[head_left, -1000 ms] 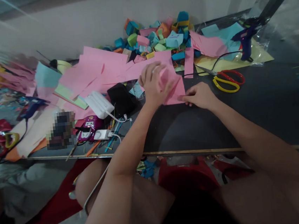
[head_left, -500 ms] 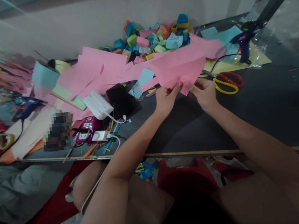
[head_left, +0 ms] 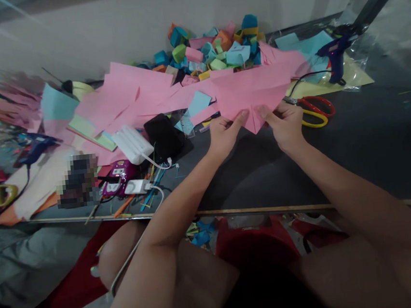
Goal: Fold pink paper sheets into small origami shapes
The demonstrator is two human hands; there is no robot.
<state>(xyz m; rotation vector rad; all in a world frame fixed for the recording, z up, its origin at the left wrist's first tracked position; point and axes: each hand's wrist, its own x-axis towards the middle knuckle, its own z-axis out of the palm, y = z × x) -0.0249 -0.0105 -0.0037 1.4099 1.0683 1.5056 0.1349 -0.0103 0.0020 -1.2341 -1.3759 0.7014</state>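
Note:
A pink sheet of paper [head_left: 252, 91] with crease lines hangs just above the dark table [head_left: 266, 177], one pointed corner towards me. My left hand [head_left: 223, 133] pinches it left of that corner, thumb on top. On the other side of the corner my right hand [head_left: 286, 124] grips the same paper, its thumb also on top and the fingers underneath. Just right of my right hand lie scissors [head_left: 316, 112] with red and yellow handles, their blades partly hidden by the hand and paper.
Behind the paper is a heap of colourful folded paper pieces [head_left: 217, 46]. A blue glue gun [head_left: 335, 59] stands at the right. More pink sheets [head_left: 134, 88], a white power bank [head_left: 132, 144] and a black pouch-like item [head_left: 163, 136] lie left. Another person's clothed leg [head_left: 31, 267] shows lower left.
Both hands have moved slightly apart along the paper. The sheet now lies flatter and wider, with its pointed corner and centre crease showing more. The right hand covers more of the scissors.

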